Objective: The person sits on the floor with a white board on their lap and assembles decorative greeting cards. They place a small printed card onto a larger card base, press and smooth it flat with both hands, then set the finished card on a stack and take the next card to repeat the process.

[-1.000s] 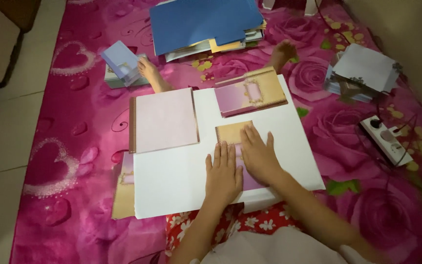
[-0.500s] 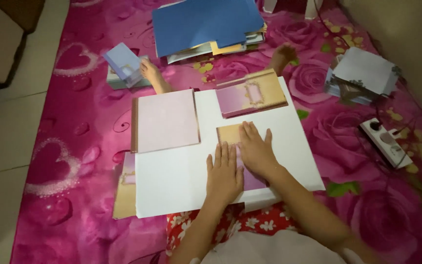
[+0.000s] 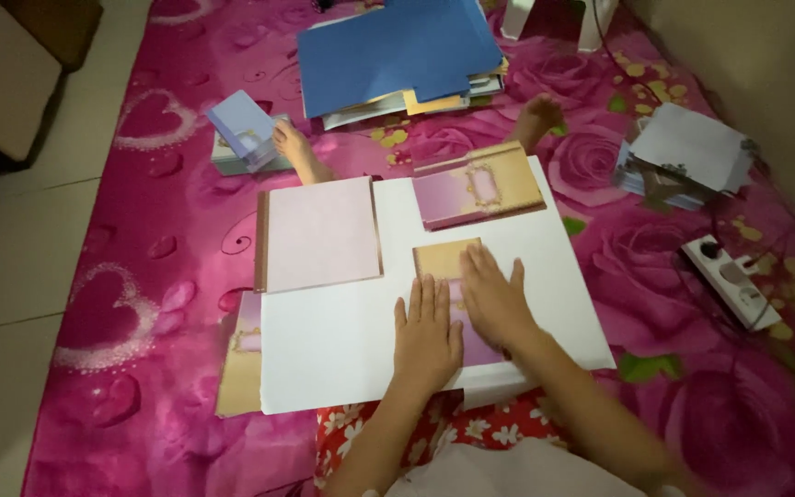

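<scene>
Both hands, the left hand (image 3: 427, 336) and right hand (image 3: 494, 299), are covering most of the gold and purple card (image 3: 448, 262) on the white board (image 3: 351, 340), whose near edge is hiding the person's lap.

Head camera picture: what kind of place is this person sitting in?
Probably a room at home, used for paper craft on the floor. A pink rose blanket covers a tiled floor, both hands press a card on a white board, and a power strip lies nearby.
</scene>
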